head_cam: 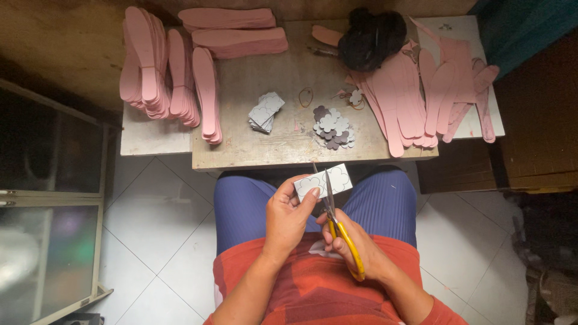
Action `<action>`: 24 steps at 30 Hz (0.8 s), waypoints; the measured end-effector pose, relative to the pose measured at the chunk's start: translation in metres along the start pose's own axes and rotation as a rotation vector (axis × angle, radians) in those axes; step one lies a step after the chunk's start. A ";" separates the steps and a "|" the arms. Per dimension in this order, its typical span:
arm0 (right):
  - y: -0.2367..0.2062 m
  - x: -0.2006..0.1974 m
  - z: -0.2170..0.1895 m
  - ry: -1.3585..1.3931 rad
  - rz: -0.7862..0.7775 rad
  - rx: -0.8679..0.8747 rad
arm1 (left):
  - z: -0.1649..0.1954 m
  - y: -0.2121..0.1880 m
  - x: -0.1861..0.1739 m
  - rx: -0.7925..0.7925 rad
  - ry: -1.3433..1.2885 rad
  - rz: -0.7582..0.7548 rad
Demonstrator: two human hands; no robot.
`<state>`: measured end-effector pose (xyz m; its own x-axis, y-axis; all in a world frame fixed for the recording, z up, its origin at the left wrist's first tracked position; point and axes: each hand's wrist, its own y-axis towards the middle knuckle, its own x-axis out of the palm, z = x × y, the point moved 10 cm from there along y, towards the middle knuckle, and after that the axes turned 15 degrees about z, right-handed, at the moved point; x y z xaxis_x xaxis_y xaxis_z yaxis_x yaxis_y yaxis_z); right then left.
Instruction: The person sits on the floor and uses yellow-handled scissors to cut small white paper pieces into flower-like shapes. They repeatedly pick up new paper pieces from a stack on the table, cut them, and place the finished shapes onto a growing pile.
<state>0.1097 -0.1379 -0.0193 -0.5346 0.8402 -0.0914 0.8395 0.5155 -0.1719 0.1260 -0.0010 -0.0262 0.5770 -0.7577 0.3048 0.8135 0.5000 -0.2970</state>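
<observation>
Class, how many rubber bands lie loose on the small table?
2 that I can make out: one rubber band beside the grey card stack, another by the pink soles. More may be hidden.

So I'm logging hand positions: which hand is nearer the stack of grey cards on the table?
Left. The left hand sits below the grey cards; the right hand is lower and further right.

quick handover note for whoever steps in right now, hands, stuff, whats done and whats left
Left hand: holds a grey strip with flower outlines over the lap.
Right hand: works yellow-handled scissors, blades in the strip.
Done: pile of cut flower shapes on the table.
Left: this strip, plus a stack of grey pieces.
Pink insole shapes lie at both sides.
</observation>
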 end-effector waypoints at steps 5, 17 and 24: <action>0.000 -0.003 0.001 -0.064 0.041 0.010 | -0.004 0.000 0.001 -0.010 -0.023 0.002; 0.000 -0.007 0.017 -0.096 0.105 0.081 | -0.005 0.002 -0.001 -0.011 -0.008 0.015; 0.000 -0.001 -0.018 -0.011 -0.004 -0.100 | -0.003 0.004 -0.002 0.020 -0.052 0.038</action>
<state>0.1117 -0.1354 -0.0020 -0.5384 0.8365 -0.1014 0.8426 0.5334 -0.0738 0.1275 0.0012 -0.0309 0.6104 -0.7154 0.3401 0.7917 0.5369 -0.2914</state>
